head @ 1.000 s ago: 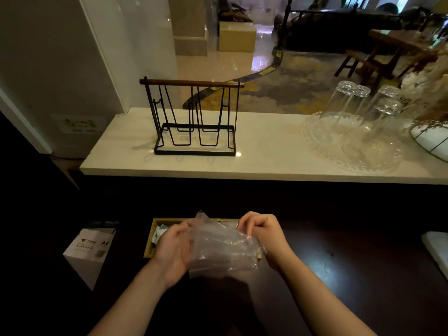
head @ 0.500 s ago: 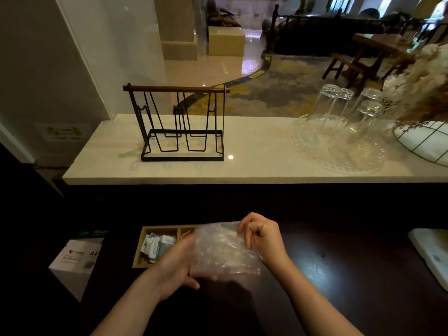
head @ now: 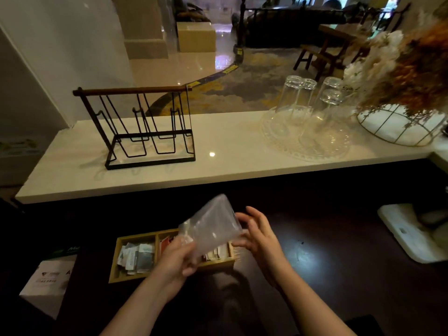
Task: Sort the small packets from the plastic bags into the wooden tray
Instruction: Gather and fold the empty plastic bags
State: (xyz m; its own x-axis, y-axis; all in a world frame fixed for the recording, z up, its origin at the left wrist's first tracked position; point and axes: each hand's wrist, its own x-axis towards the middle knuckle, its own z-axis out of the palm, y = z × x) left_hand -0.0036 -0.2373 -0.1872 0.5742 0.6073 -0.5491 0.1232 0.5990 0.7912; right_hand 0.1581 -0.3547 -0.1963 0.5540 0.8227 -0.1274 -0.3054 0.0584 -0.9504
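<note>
We hold a clear plastic bag (head: 213, 229) over the right part of the wooden tray (head: 135, 275), which sits on the dark surface (head: 327, 275) near us. Our left hand (head: 177, 260) grips the bag at its lower end, fingers curled round the plastic, and the bag tilts up and to the right from there. Our right hand (head: 257, 235) is beside the bag's right edge with fingers spread and relaxed; they seem to touch the plastic, but we cannot tell whether they pinch it.

The tray already carries a good load. Its left compartment holds a heap of pale packets (head: 137, 259), and more packets, some red and some white, show in the compartments to the right, partly hidden behind the bag and our left hand. So most of the sorting looks done.

The bag appears empty or nearly so (it is see-through, and we make out no clear packet shape inside, though blur leaves some doubt). We judge this to be the emptying or checking of a bag. No other bag is in view, so we cannot say how many are left to go through.
</note>
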